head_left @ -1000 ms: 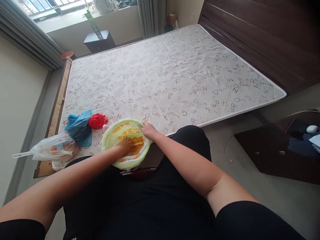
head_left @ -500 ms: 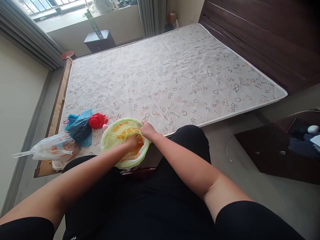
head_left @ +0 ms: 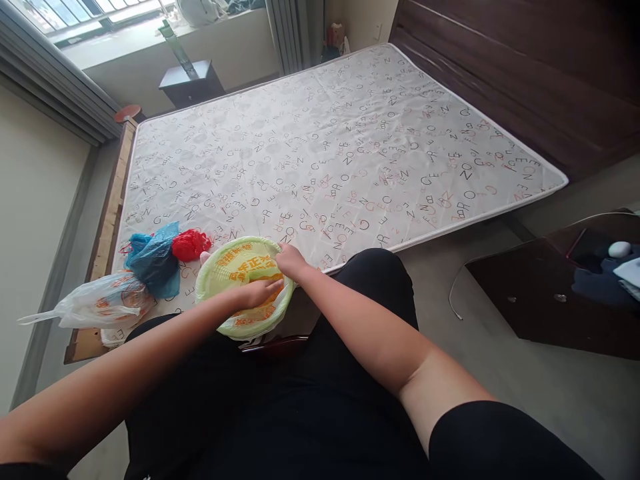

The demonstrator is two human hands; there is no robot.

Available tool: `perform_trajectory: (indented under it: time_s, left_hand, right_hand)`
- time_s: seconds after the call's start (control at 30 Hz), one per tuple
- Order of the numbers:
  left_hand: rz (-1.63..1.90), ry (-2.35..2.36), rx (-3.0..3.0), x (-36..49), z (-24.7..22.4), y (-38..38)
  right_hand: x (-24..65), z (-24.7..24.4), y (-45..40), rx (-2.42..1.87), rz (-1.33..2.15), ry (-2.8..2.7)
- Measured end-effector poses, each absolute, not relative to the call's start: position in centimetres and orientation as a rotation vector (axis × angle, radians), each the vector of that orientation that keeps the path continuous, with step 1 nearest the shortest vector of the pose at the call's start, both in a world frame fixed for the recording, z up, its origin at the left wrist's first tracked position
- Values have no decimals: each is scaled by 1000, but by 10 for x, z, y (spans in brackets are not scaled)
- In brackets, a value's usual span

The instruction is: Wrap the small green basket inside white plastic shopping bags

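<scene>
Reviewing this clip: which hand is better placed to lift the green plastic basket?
Probably the right hand: it sits at the rim of the pale-green plastic basket, where it could take an edge. The left hand lies flat across the printed middle, away from the rim.

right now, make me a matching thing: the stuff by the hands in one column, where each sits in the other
Things:
1. red plastic bag
2. white plastic bag
3. round pale green plastic basin
4. blue plastic bag

Places:
a. under the left hand and right hand
b. between the other two bags
c. rightmost bag
d. leftmost bag, reaching over the wooden bed frame

Pairs: 1-c, 2-d, 3-a, 4-b
</scene>
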State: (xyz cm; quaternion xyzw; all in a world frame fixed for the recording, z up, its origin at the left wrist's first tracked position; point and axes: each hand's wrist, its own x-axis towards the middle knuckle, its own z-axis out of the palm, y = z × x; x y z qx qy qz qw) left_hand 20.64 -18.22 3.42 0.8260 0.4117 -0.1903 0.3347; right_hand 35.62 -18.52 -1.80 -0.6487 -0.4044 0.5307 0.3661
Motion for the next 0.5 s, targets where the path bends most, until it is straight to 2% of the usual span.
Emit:
perform_trajectory:
  time_s: [0.17, 0.33, 0.5]
  left_hand:
    - [-831, 815, 2318, 165, 63, -213]
    - [-962, 972, 2419, 145, 43, -248]
    - [-931, 1087, 2449, 141, 32, -259]
  right_hand:
    - [358, -19, -182, -1654, 1379, -1013]
    - [357, -17, -185, -1658, 1372, -1022]
    - [353, -15, -186, -1641, 1372, -1034]
